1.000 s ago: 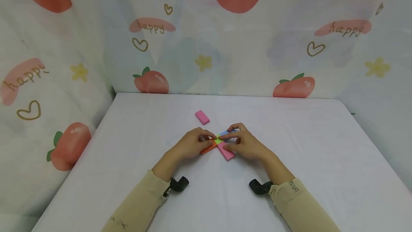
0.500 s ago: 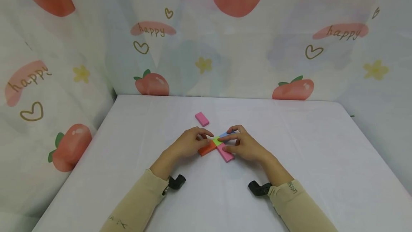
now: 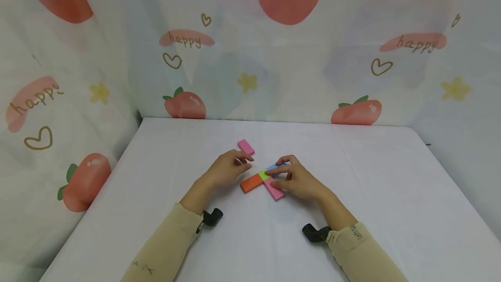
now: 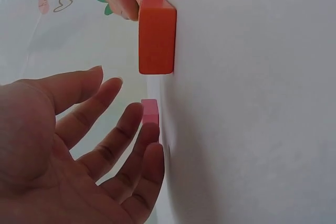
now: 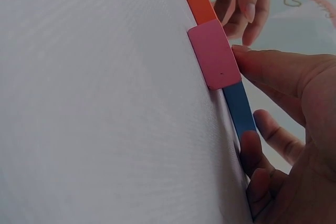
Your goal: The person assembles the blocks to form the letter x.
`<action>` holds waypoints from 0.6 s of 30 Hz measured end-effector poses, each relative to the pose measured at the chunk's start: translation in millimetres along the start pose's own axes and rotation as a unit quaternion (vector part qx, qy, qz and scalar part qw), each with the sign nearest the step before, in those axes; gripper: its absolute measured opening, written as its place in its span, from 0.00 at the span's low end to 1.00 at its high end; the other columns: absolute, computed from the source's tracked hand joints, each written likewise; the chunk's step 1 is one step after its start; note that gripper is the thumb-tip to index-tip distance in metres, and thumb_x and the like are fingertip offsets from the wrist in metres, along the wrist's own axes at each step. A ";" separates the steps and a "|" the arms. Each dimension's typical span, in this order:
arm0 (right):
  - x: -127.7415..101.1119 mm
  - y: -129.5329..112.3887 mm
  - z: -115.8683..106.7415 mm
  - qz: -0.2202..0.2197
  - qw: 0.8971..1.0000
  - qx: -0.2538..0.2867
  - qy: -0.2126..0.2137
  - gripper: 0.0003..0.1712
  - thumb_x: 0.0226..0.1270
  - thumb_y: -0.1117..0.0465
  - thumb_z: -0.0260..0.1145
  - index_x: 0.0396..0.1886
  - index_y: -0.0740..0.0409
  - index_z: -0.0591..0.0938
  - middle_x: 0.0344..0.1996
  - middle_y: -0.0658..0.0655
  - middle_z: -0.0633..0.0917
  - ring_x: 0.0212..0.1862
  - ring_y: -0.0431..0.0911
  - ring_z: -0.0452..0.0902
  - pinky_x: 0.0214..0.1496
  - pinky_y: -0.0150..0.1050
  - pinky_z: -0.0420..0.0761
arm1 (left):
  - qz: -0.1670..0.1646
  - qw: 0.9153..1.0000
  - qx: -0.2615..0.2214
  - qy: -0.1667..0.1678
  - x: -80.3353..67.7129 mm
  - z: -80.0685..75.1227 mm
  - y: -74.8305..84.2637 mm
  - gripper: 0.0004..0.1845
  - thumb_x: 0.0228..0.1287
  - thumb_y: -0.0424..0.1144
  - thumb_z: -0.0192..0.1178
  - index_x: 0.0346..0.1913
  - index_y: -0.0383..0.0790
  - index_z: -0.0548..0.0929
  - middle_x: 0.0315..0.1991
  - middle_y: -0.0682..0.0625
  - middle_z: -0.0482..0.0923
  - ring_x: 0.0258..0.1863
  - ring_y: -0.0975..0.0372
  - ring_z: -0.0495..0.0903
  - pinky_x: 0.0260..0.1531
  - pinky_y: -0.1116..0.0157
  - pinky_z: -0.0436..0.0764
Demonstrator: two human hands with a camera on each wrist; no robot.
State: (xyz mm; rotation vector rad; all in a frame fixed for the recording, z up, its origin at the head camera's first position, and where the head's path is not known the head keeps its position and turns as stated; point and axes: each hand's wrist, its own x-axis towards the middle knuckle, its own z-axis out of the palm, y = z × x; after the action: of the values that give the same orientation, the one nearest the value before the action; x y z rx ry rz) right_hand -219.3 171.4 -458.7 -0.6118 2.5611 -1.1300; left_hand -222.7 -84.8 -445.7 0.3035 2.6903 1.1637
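Observation:
On the white table, an orange block [image 3: 252, 183], a small green block [image 3: 263, 176], a blue block [image 3: 272, 167] and a pink block [image 3: 275, 193] lie flat, joined around the green one. My right hand [image 3: 302, 179] rests on this group: its thumb touches the pink block, its index finger the green, and other fingers lie against the blue block [image 5: 239, 108], partly covering it. My left hand [image 3: 225, 169] is spread and holds nothing. Its fingertips are close to a second pink block [image 3: 245, 145], which lies farther back; whether they touch it is unclear.
A patterned cloth backdrop [image 3: 289, 73] with fruit prints rises behind the table and on its left side. Black wrist-worn cameras [image 3: 213, 217] jut inward from both sleeves. The white tabletop [image 3: 375, 177] stretches out around the blocks.
My left hand has let go of the orange block and moved back and slightly left toward the separate pink block. The right hand stays on the joined blocks.

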 end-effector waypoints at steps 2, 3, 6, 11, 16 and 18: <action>0.0 -0.2 0.1 0.001 1.000 0.001 0.000 0.16 0.60 0.52 0.71 0.49 0.33 0.85 0.60 0.49 0.65 0.39 0.47 0.69 0.40 0.39 0.71 | 0.000 1.000 -0.001 0.008 1.5 -0.3 -1.1 0.13 0.68 0.49 0.59 0.53 0.55 0.82 0.45 0.57 0.76 0.49 0.61 0.75 0.49 0.61 0.77; -0.1 -0.6 0.1 0.002 1.000 0.001 0.000 0.16 0.60 0.52 0.71 0.49 0.33 0.86 0.60 0.49 0.65 0.39 0.47 0.69 0.40 0.39 0.71 | 0.001 1.000 -0.001 0.013 2.3 -0.8 -1.5 0.13 0.68 0.48 0.59 0.53 0.55 0.82 0.46 0.57 0.76 0.50 0.61 0.75 0.50 0.60 0.77; -0.9 -1.8 -0.5 0.008 1.000 0.003 0.000 0.16 0.60 0.52 0.71 0.49 0.33 0.86 0.60 0.49 0.65 0.40 0.47 0.69 0.41 0.39 0.71 | 0.001 1.000 -0.007 0.027 5.3 -2.0 -2.1 0.13 0.67 0.47 0.60 0.52 0.54 0.83 0.48 0.55 0.76 0.52 0.59 0.74 0.52 0.58 0.77; -1.7 -2.6 -0.2 0.008 1.000 0.006 0.000 0.16 0.60 0.52 0.71 0.49 0.35 0.86 0.60 0.50 0.65 0.39 0.47 0.69 0.41 0.39 0.70 | -0.001 0.999 -0.016 0.048 11.0 -6.0 -3.1 0.12 0.67 0.46 0.60 0.51 0.52 0.83 0.50 0.51 0.75 0.55 0.57 0.73 0.55 0.55 0.75; -2.2 -2.0 0.9 0.014 1.000 0.005 -0.003 0.16 0.60 0.53 0.71 0.49 0.34 0.85 0.60 0.49 0.65 0.39 0.47 0.69 0.41 0.39 0.70 | 0.014 0.998 -0.009 0.067 20.0 -8.6 -7.7 0.13 0.67 0.44 0.61 0.53 0.51 0.82 0.51 0.48 0.74 0.55 0.55 0.72 0.54 0.54 0.74; -1.9 -2.2 0.9 0.013 1.000 0.006 -0.004 0.16 0.60 0.53 0.71 0.49 0.34 0.85 0.60 0.49 0.65 0.39 0.46 0.69 0.41 0.39 0.70 | 0.014 0.997 -0.011 0.073 23.3 -9.3 -10.5 0.14 0.66 0.43 0.61 0.54 0.50 0.81 0.54 0.48 0.73 0.56 0.55 0.71 0.55 0.55 0.74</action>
State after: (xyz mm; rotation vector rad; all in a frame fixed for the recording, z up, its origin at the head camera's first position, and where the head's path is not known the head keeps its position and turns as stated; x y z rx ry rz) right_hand -216.7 170.4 -457.5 -0.5757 2.5469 -1.1315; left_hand -248.7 -92.2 -449.4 0.2632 2.8035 1.2680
